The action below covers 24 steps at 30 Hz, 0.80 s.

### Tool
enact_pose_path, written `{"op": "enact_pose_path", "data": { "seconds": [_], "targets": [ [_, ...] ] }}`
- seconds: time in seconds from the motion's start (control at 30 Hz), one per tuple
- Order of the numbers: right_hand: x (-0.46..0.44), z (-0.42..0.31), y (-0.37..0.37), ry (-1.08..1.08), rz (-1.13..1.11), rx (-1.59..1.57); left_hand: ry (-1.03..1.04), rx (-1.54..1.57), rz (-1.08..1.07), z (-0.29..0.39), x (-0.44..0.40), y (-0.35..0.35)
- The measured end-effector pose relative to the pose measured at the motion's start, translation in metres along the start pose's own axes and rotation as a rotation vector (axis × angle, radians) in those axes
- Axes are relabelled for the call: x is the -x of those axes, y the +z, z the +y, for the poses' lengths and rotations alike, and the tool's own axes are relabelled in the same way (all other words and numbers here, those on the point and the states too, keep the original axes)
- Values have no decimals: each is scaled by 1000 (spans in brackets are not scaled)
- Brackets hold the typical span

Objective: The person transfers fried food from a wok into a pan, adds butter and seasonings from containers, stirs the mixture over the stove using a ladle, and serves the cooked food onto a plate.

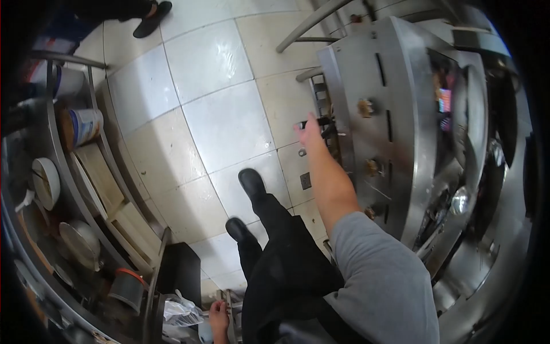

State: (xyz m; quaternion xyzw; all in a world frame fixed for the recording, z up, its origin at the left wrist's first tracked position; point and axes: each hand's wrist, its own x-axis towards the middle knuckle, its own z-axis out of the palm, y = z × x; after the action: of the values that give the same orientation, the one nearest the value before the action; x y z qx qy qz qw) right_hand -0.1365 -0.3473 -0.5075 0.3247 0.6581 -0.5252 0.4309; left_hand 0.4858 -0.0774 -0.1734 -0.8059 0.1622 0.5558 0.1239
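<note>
On the left, a steel shelf unit (80, 58) holds a white bowl (50, 182), a round metal vessel (80, 245), a blue-and-white tub (87, 125) farther off, pale trays (102, 172) and, nearer, a red-rimmed container (127, 292). At the far left of the tiled floor (223, 123) stands another person's dark shoe (152, 20). On the near side, a black box (179, 269) stands by a crumpled plastic bag (180, 312). Just right of the bag is the left hand (219, 316), its fingers bent; whether it holds anything I cannot tell. In the middle, the wearer's black shoes (252, 182) are planted apart on the tiles. Farther and to the right, the right hand (309, 132) reaches out, its fingers closed around a black object (322, 121), perhaps a handle, though blur hides its shape. That object is just beside the front of a steel range (395, 137) with brass-coloured knobs (365, 108). A shiny round metal piece (460, 200) lies on the far right.
</note>
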Motion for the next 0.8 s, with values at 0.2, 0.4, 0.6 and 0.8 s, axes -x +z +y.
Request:
{"op": "enact_pose_path", "data": {
  "seconds": [0.2, 0.4, 0.6, 0.8],
  "targets": [
    [15, -12, 25, -27, 115, -55, 119, -35, -85, 34, -9, 30],
    [10, -5, 48, -174, 338, -445, 195, 14, -13, 55, -21, 16],
    [133, 67, -10, -261, 217, -194, 237, -17, -66, 48, -7, -4],
    [347, 179, -72, -219, 4, 215, 761, -244, -50, 97, 37, -28]
  ]
}}
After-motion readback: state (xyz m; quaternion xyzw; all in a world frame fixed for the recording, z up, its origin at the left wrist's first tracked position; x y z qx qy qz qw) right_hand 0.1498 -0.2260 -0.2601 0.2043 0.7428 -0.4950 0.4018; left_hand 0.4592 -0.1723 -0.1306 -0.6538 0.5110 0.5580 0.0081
